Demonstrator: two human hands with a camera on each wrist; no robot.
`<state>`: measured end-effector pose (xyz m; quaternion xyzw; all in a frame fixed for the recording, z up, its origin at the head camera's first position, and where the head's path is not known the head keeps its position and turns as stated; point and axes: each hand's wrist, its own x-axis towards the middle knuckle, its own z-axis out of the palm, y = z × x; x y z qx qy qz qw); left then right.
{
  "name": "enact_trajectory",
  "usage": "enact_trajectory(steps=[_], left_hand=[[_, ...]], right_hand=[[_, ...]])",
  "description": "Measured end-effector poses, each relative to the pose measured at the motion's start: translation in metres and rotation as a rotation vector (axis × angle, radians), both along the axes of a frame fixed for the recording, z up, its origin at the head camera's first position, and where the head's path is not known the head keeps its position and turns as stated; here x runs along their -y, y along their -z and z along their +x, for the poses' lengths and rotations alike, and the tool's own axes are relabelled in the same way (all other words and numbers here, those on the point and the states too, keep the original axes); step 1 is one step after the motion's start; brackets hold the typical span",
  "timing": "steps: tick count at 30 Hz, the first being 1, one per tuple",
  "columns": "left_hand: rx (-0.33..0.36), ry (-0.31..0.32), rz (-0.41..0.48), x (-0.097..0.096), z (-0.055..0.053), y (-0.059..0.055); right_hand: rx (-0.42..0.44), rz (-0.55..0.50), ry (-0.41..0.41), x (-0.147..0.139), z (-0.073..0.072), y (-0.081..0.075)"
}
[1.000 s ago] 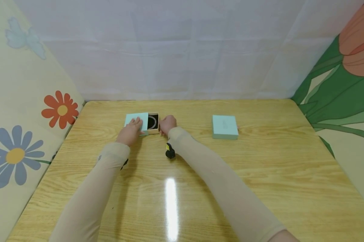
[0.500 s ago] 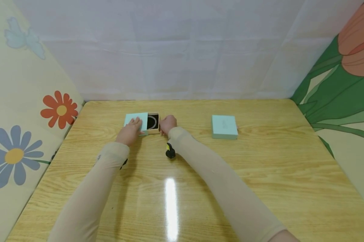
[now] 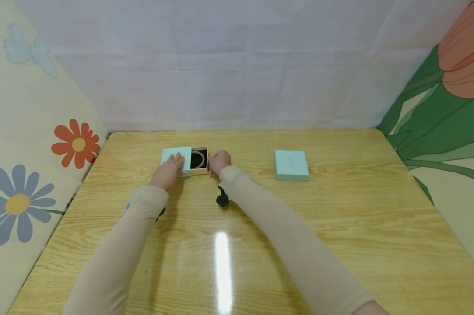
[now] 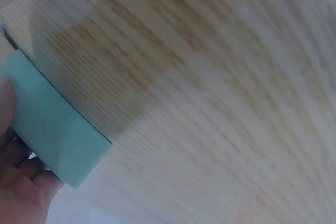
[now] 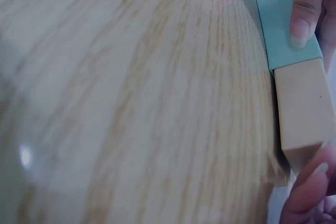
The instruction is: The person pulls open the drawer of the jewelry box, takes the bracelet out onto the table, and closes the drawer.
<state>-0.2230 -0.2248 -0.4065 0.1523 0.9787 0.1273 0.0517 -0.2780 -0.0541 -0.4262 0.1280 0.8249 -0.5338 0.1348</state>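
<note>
A mint-green box sleeve (image 3: 186,160) lies at the back left of the table, with its cream drawer (image 3: 200,172) partly out on the right side. Inside the drawer, a light grey ring like a bangle (image 3: 203,159) rests on black lining. My left hand (image 3: 167,172) grips the sleeve, fingers over its top and thumb (image 5: 300,32) against the front side. At the drawer's right end, my right hand (image 3: 219,161) has its fingers curled and holds the drawer by that end. The exact contact of those fingertips is hidden.
A second mint-green box (image 3: 292,164), closed, sits to the right on the wooden table (image 3: 339,227). Behind the table hangs a white cloth (image 3: 240,78). Flower-printed panels (image 3: 20,204) stand at the sides.
My right hand and the drawer have shifted very slightly right, so a little more of the drawer shows. The left hand stays on the sleeve.
</note>
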Motion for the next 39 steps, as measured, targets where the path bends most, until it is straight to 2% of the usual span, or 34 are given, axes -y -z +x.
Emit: enact_trajectory(steps=[27,39], left_hand=[[0.001,-0.006,0.012,0.000,0.004,-0.002],[-0.005,0.004,0.009,0.001,0.003,-0.001]], right_hand=[[-0.006,0.003,-0.019,-0.007,-0.001,0.000],[-0.026,0.005,-0.001,-0.010,-0.002,0.000]])
